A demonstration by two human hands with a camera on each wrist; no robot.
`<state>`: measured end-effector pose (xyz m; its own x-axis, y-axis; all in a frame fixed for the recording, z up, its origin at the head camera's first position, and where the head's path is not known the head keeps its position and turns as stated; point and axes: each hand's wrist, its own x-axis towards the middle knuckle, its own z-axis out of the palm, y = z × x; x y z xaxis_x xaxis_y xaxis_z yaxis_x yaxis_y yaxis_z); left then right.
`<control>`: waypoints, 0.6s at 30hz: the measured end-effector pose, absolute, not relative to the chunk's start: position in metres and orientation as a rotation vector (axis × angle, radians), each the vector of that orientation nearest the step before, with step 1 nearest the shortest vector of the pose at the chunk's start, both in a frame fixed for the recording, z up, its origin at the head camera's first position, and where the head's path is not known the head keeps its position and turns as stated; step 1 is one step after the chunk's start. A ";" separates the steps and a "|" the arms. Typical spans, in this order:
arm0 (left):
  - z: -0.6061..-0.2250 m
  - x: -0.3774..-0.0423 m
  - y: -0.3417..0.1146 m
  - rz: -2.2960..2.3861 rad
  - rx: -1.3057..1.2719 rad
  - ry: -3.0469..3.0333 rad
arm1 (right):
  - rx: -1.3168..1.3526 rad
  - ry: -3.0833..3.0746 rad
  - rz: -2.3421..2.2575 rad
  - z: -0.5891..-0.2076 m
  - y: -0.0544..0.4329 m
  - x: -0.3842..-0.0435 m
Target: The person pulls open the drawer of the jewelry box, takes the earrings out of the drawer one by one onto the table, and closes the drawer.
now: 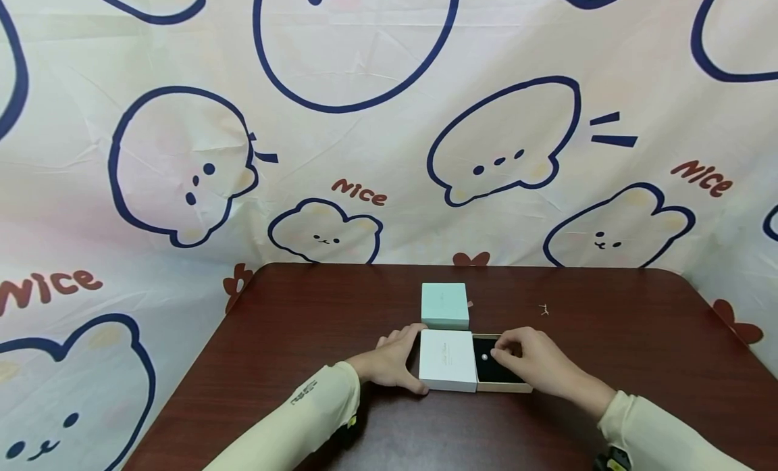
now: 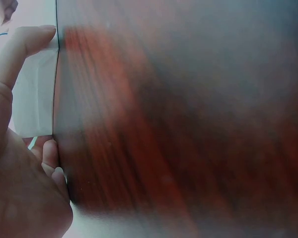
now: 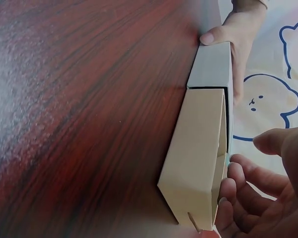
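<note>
My left hand [image 1: 390, 364] grips the left end of a white box sleeve [image 1: 447, 360]. Its thumb [image 2: 32, 40] lies against the near side, and the other fingers reach round toward the back. From the sleeve's right side a cream drawer [image 3: 193, 139] is slid out, lined in black [image 1: 495, 371]. On the lining sits a small round white piece, like a pearl [image 1: 484, 357]. Over the drawer's right part is my right hand [image 1: 539, 359], fingertips close to the pearl. In the right wrist view its thumb [image 3: 270, 142] stands apart from the loosely bent fingers, with nothing visible between them.
Just behind the white sleeve stands a mint-green box [image 1: 445, 305], with a small pale tab at its right edge. A tiny thin pale piece [image 1: 543, 309] lies farther right on the dark wooden table [image 1: 620, 336]. A patterned cloth [image 1: 401, 146] hangs behind the table.
</note>
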<state>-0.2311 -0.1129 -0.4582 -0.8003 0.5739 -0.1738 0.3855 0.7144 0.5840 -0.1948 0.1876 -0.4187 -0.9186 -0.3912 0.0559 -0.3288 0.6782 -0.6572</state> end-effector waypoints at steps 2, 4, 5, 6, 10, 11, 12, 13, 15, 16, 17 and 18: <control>-0.458 -0.231 -0.113 0.769 0.746 2.576 | -0.602 2.792 -1.063 -0.419 0.186 -0.195; -0.458 -0.231 -0.113 0.767 0.744 2.576 | -0.608 2.792 -1.061 -0.419 0.184 -0.194; -0.458 -0.231 -0.113 0.766 0.744 2.577 | -0.610 2.794 -1.058 -0.419 0.183 -0.194; -0.458 -0.231 -0.113 0.764 0.745 2.579 | -0.612 2.799 -1.054 -0.419 0.182 -0.194; -0.458 -0.231 -0.112 0.762 0.748 2.583 | -0.625 2.822 -1.033 -0.422 0.179 -0.194; -0.458 -0.231 -0.112 0.763 0.749 2.584 | -0.624 2.829 -1.025 -0.422 0.178 -0.194; -0.458 -0.232 -0.112 0.763 0.749 2.584 | -0.627 2.835 -1.020 -0.423 0.178 -0.194; -0.458 -0.232 -0.112 0.764 0.749 2.584 | -0.635 2.840 -1.015 -0.424 0.177 -0.194; -0.458 -0.231 -0.112 0.763 0.750 2.584 | -0.648 2.853 -1.005 -0.425 0.176 -0.194; -0.458 -0.231 -0.113 0.764 0.751 2.583 | -0.652 2.860 -0.999 -0.426 0.176 -0.194; -0.458 -0.231 -0.113 0.764 0.750 2.583 | -0.654 2.868 -0.992 -0.426 0.176 -0.193; -0.458 -0.231 -0.113 0.765 0.749 2.583 | -0.656 2.875 -0.985 -0.426 0.175 -0.193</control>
